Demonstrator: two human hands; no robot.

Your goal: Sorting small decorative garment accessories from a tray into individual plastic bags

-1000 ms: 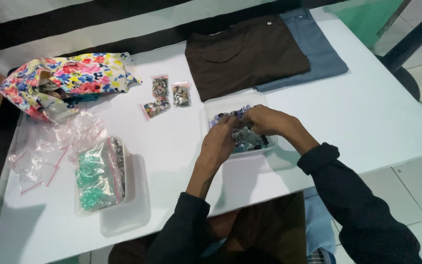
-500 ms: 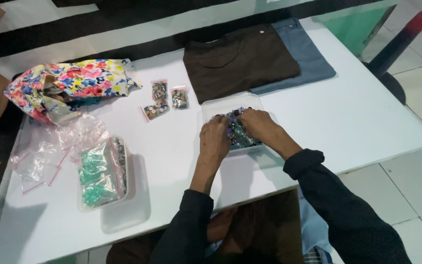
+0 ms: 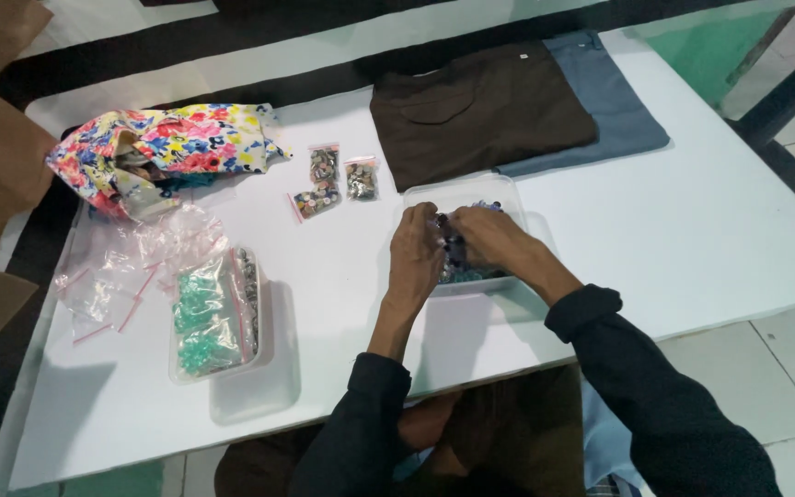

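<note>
A: Where's your clear tray [image 3: 511, 190]?

B: Mid-bench [image 3: 710, 230], just before the far edge's brown folded shirt [image 3: 480, 110]. Your left hand [image 3: 419, 253] and right hand [image 3: 489, 235] have their grip pinched together on a small bag of beads [image 3: 457, 247] over it.

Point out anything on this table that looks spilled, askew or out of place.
Nothing looks spilled or damaged. The empty clear bags lie in a loose, crumpled heap near the floral pouch. Both hands, left hand and right hand, work inside the clear tray, beads contained.
</note>
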